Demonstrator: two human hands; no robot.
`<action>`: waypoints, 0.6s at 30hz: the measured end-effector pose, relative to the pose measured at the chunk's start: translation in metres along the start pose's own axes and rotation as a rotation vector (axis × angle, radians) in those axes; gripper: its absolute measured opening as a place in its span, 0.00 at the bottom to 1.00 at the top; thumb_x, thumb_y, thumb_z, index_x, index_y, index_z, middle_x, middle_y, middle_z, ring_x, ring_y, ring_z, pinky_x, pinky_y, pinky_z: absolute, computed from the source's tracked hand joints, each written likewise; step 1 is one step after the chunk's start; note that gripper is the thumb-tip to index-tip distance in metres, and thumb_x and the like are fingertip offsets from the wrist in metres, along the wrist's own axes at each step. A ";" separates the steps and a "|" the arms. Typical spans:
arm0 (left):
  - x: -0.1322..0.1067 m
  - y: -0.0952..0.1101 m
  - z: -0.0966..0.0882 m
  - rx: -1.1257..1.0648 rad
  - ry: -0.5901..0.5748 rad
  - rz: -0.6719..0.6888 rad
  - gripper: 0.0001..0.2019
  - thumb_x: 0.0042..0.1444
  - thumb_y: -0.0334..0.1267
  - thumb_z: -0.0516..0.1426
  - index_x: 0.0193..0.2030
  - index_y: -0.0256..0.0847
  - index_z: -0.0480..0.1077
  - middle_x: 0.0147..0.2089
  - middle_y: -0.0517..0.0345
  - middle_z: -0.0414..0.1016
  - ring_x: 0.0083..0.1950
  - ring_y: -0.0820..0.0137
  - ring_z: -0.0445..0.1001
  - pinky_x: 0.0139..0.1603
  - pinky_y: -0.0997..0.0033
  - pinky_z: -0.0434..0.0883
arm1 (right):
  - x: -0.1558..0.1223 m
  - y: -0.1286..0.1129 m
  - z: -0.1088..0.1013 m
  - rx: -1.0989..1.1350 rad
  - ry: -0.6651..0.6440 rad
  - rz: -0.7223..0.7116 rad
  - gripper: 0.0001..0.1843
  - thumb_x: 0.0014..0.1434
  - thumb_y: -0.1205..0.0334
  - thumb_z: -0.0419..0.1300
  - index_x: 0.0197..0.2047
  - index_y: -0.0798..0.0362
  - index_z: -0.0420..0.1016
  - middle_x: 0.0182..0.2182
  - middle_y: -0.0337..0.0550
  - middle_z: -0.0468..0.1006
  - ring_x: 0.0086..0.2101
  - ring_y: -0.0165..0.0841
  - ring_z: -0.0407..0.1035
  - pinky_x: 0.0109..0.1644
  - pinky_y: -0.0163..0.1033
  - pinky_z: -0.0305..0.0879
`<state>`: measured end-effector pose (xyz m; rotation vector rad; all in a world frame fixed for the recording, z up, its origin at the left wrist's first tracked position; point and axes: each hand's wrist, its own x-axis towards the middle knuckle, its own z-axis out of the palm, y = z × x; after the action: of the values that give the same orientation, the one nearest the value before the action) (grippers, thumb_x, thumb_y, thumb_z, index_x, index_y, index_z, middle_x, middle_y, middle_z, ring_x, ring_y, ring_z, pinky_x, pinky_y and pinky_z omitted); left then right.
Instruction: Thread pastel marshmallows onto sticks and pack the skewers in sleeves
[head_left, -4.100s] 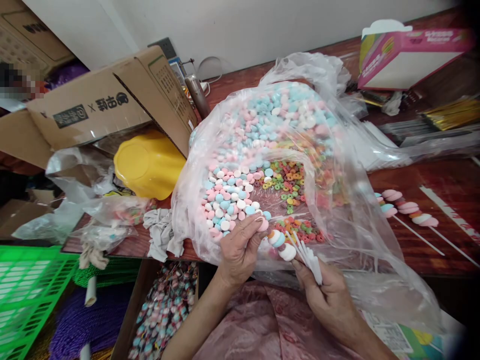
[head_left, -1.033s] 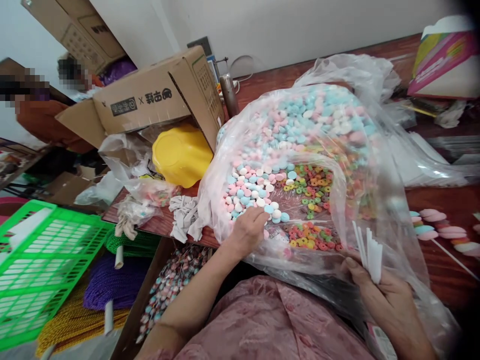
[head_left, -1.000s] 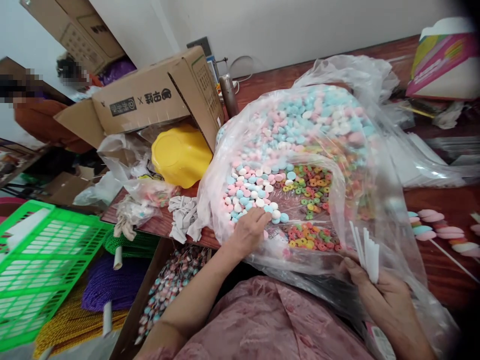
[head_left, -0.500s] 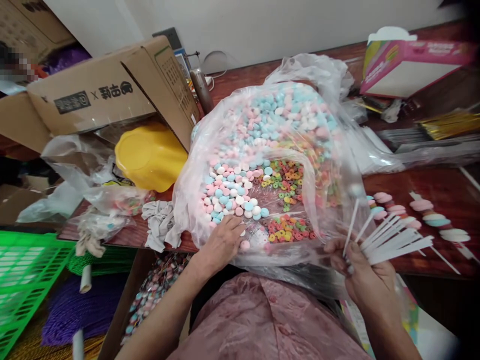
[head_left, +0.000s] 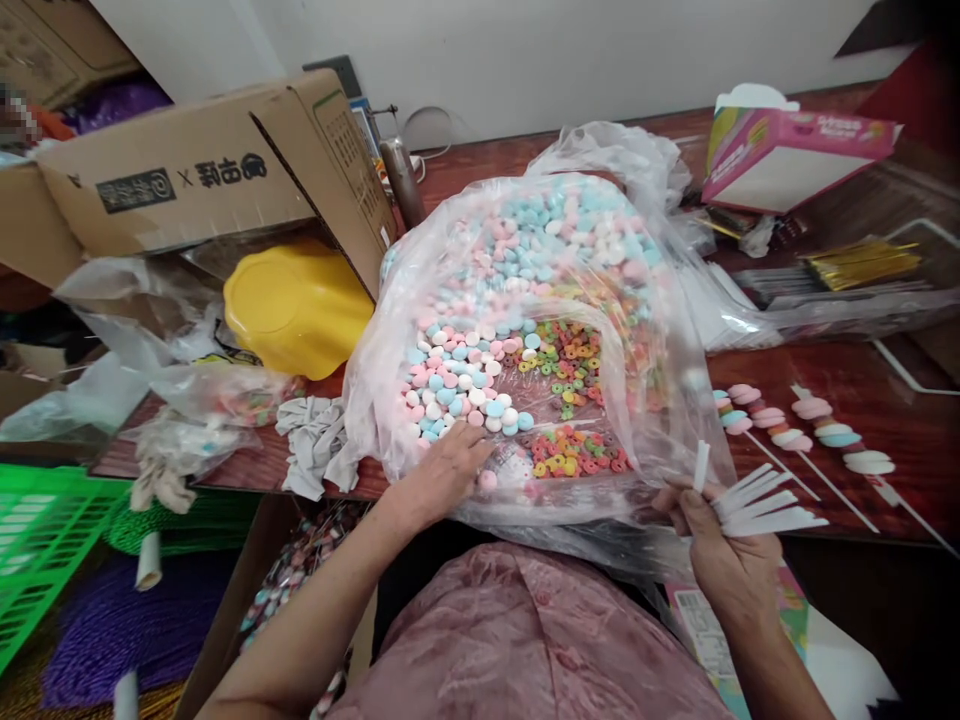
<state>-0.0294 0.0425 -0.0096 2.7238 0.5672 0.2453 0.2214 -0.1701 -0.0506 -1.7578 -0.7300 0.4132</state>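
A big clear plastic bag [head_left: 660, 330] lies open on the dark red table [head_left: 885, 400], full of pastel pink, blue and white candy discs [head_left: 457, 385] and coloured candy rings [head_left: 574, 460]. My left hand [head_left: 442, 475] reaches into the bag's mouth, fingers curled down on the candies at the near edge; what it pinches is hidden. My right hand [head_left: 724, 545] is closed on a fanned bundle of white sticks [head_left: 761, 500] just outside the bag's right side. Finished candy skewers [head_left: 757, 420] lie on the table to the right.
A yellow plastic bowl [head_left: 296, 310] and an open cardboard box [head_left: 202, 175] sit left of the bag. A crumpled grey cloth [head_left: 319, 455] and small plastic bags lie at the table's edge. A green crate [head_left: 41, 530] stands at lower left, a pink box [head_left: 787, 150] at back right.
Since a second ago my right hand has swung the sticks from upright to pointing right and fanned them out. My left hand stays among the candies, shifted slightly toward the bag's near edge.
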 end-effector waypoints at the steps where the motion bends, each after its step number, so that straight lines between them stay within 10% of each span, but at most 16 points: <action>1: 0.001 0.000 -0.003 -0.073 0.030 -0.020 0.15 0.56 0.21 0.52 0.44 0.38 0.75 0.44 0.47 0.76 0.47 0.61 0.72 0.53 0.56 0.73 | 0.000 -0.006 -0.001 0.030 -0.005 0.020 0.19 0.63 0.45 0.59 0.43 0.52 0.78 0.27 0.40 0.76 0.23 0.31 0.62 0.27 0.39 0.63; 11: 0.039 0.051 0.003 -1.621 0.473 -0.562 0.20 0.45 0.44 0.71 0.43 0.37 0.79 0.27 0.59 0.78 0.24 0.74 0.73 0.25 0.75 0.71 | -0.005 -0.044 0.028 -0.011 -0.498 -0.049 0.17 0.68 0.49 0.54 0.46 0.50 0.77 0.20 0.35 0.67 0.20 0.29 0.61 0.27 0.36 0.60; 18: 0.045 0.056 0.007 -1.925 0.567 -0.601 0.17 0.35 0.35 0.75 0.35 0.39 0.81 0.34 0.58 0.82 0.31 0.73 0.78 0.29 0.76 0.76 | -0.012 -0.053 0.042 -0.040 -0.611 0.012 0.16 0.69 0.49 0.52 0.50 0.51 0.71 0.25 0.37 0.71 0.22 0.29 0.61 0.23 0.34 0.55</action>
<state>0.0330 0.0107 0.0086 0.5778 0.6599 0.8167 0.1730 -0.1379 -0.0140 -1.6786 -1.1590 0.9718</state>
